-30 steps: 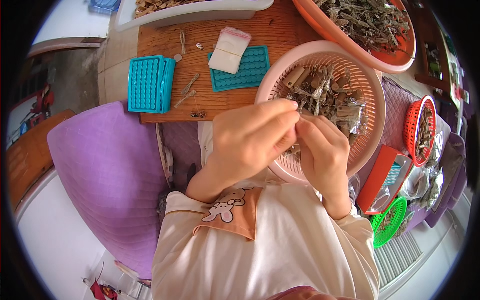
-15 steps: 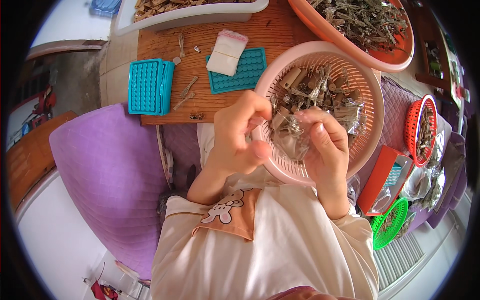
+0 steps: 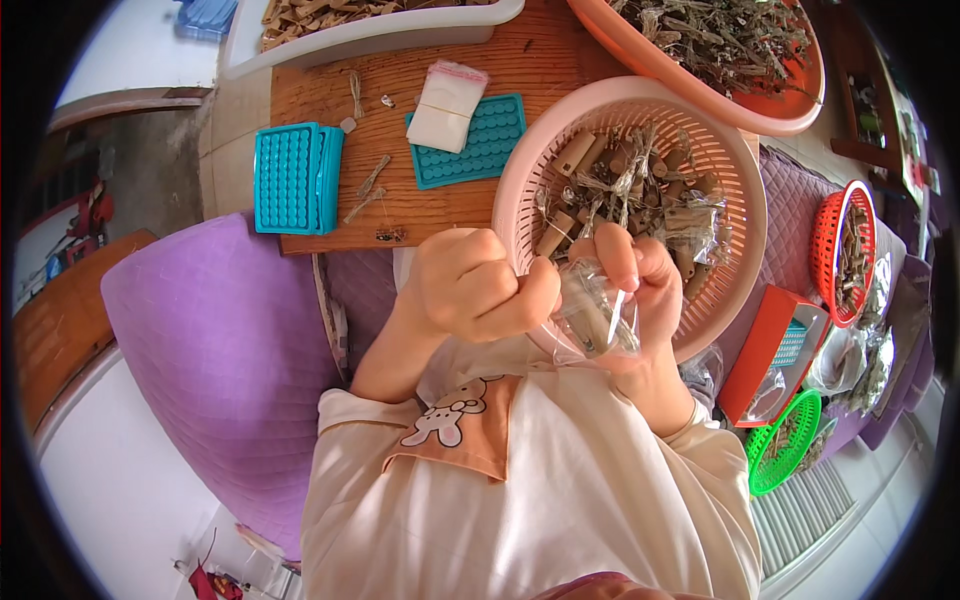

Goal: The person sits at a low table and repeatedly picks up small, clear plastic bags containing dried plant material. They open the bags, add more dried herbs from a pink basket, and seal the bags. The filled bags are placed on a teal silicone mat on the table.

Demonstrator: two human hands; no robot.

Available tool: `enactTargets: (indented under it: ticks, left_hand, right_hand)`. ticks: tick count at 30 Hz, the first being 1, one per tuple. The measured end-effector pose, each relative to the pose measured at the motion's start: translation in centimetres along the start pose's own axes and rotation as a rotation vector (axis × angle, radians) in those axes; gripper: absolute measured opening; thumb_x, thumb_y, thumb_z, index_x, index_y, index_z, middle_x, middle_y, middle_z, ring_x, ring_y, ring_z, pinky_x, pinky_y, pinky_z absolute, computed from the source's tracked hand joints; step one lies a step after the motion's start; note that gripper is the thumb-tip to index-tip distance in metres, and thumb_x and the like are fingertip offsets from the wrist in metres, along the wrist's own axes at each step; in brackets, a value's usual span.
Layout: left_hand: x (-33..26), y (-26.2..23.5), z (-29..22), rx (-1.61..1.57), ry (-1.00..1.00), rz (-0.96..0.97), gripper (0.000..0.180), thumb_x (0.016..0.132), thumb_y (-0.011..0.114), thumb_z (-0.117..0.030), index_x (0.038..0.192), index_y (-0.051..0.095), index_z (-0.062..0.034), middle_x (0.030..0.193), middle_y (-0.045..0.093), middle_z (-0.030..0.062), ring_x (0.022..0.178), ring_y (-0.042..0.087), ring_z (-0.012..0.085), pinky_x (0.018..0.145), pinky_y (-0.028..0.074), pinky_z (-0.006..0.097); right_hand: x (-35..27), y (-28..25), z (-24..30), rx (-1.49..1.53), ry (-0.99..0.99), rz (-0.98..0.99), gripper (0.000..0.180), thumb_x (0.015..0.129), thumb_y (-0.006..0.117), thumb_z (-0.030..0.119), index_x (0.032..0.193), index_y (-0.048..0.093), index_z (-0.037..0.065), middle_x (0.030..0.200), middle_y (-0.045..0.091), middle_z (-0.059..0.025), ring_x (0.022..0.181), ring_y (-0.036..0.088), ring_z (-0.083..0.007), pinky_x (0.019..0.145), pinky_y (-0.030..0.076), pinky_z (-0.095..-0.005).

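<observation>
My right hand grips a small clear plastic bag, with its fingers folded over the top edge. Pale brown contents show through the film, though their kind is hard to make out. At the bag's left edge my left hand is closed, thumb and forefinger pinched on the film. Both hands are over the near side of a pink slotted basket. Inside that basket lie brown tube-shaped pieces, dried stalk bundles and some filled clear bags.
On the wooden table are teal dimpled trays and a banded stack of clear bags. A white bin and an orange basin stand behind. Red basket, red box and green basket sit at right.
My left hand has gone from spread, curved fingers to a closed pinch at the bag's edge. The bag has come slightly lower and nearer to me, its film now stretched between the hands.
</observation>
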State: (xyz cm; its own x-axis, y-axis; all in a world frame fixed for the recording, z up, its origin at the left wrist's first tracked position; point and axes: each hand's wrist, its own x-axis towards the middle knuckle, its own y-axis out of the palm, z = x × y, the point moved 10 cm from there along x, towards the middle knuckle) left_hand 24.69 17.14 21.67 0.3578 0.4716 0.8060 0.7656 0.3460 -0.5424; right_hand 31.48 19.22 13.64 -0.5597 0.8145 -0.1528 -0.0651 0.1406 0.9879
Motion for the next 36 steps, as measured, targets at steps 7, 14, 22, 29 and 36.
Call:
enactTargets:
  ticks: [7,14,22,29,36]
  left_hand:
    - [-1.5,1.6,3.2,-0.115,-0.098,0.22,0.01,0.07,0.064,-0.016,0.072,0.056,-0.0117,0.059,0.04,-0.0009,0.05,0.046,0.011,0.04,0.037,0.024]
    - [-9.3,1.5,18.0,-0.041,-1.166,0.129,0.024,0.076,0.063,-0.026,0.077,0.059,-0.003,0.064,0.056,0.0071,0.054,0.051,0.0158,0.05,0.04,0.026]
    - [-11.4,5.2,23.1,0.143,-1.206,0.317,0.035,0.067,0.066,-0.029,0.087,0.061,-0.001,0.082,0.062,0.0151,0.078,0.061,0.028,0.067,0.047,0.035]
    - [-11.8,6.0,23.3,0.146,-1.19,0.252,0.03,0.064,0.067,-0.025,0.085,0.063,-0.0032,0.076,0.064,0.0108,0.07,0.061,0.0276,0.065,0.047,0.035]
    - [-12.1,7.3,23.9,0.131,-1.277,0.424,0.027,0.067,0.064,-0.028,0.08,0.064,-0.005,0.074,0.064,0.0125,0.07,0.061,0.0303,0.063,0.047,0.038]
  right_hand:
    - [-3.2,-3.9,6.4,-0.741,-0.157,-0.678,0.015,0.074,0.054,0.011,0.062,0.047,0.008,0.065,0.056,-0.0063,0.051,0.055,-0.0107,0.043,0.046,-0.021]
    - [-8.6,4.0,16.8,-2.198,-0.974,-1.1,0.017,0.079,0.06,0.014,0.091,0.057,0.001,0.056,0.039,0.0023,0.051,0.034,-0.0064,0.049,0.031,-0.0211]
    - [-2.0,0.1,7.9,-2.598,-0.263,-0.588,0.014,0.071,0.063,0.013,0.081,0.057,0.005,0.076,0.054,-0.0097,0.073,0.054,-0.0263,0.062,0.045,-0.0355]
    - [-0.8,-2.0,5.4,-2.854,-0.077,-0.471,0.018,0.066,0.065,0.014,0.076,0.054,0.005,0.076,0.053,-0.008,0.075,0.051,-0.0259,0.069,0.043,-0.0344]
    - [-1.3,-1.8,6.1,-2.792,0.049,-0.465,0.017,0.065,0.063,0.011,0.078,0.055,0.004,0.074,0.057,-0.0112,0.077,0.052,-0.0257,0.069,0.043,-0.034]
